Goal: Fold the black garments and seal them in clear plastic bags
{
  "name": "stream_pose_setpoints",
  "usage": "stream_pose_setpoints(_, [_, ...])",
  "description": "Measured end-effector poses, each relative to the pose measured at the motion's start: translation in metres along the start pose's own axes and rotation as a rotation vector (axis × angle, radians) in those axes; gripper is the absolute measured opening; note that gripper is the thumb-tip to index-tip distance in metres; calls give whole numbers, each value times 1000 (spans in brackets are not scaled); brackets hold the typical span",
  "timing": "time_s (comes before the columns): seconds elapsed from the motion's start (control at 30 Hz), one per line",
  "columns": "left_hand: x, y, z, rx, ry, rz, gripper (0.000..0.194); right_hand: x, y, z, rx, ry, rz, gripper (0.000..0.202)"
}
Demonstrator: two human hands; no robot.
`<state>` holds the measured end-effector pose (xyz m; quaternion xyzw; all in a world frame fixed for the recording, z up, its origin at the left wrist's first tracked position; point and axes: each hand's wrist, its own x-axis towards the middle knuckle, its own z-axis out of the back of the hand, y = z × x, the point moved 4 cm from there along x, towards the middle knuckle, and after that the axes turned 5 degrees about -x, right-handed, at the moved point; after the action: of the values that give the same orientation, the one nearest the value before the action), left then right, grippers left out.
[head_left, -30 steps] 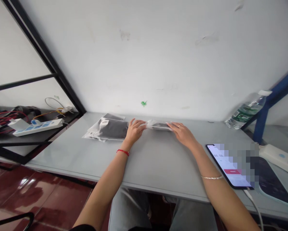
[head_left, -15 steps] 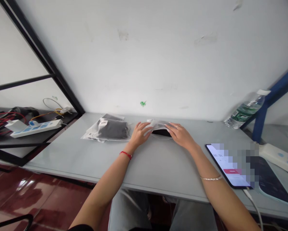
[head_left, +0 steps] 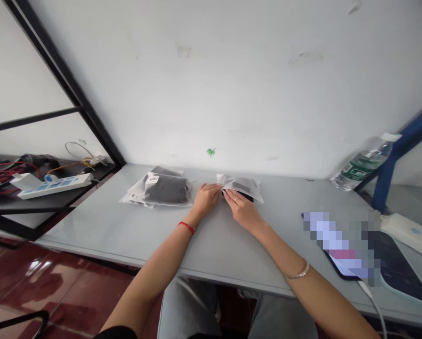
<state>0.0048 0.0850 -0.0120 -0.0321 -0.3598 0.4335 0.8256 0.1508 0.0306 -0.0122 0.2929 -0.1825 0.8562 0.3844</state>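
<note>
A frosted plastic bag (head_left: pixel 256 187) with dark, folded, soft-looking contents lies flat near the wall, its near edge gaping over a black part (head_left: pixel 248 196). My left hand (head_left: pixel 206 197) is closed at the bag's left corner, fingertips pinching its edge. Close beside it, my right hand (head_left: pixel 244 209) reaches across the near edge, fingers together at the same corner; its thumb is hidden. To the left of my hands rests a small pile of similar filled bags (head_left: pixel 166 189), the top one with a white barcode label (head_left: pixel 153 179).
The grey table (head_left: pixel 126 235) meets a white wall. On the right are a leaning water bottle (head_left: pixel 361 167), a partly blurred phone (head_left: pixel 338 249) on a cable, a second dark phone (head_left: pixel 404 268) and a power strip (head_left: pixel 411 233). A black shelf on the left holds another power strip (head_left: pixel 55 186).
My right hand has moved left from the bag's right side to its left corner, next to my left hand. The bag's right part is now uncovered. My left hand has barely shifted.
</note>
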Motion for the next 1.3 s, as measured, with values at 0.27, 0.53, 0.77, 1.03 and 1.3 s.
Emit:
stream_pose_setpoints(0.27, [-4, -22, 4, -76, -33, -139, 25, -11, -36, -6, -81, 132, -263, 66])
stream_pose_setpoints(0.53, [-1, -13, 14, -176, -139, 111, 33, -9, -46, -9, 43, 136, -197, 67])
stream_pose_setpoints(0.77, [-2, 28, 19, -332, -83, 670, 38, -4, -22, 1, 96, 106, 20, 71])
stream_pose_setpoints(1.03, [2, 33, 17, -383, -9, 666, 37, -9, -33, 3, 40, 79, 46, 64])
stream_pose_setpoints(1.3, [2, 36, 51, -207, -322, 659, 30, -6, -33, 22, 3, -95, 107, 75])
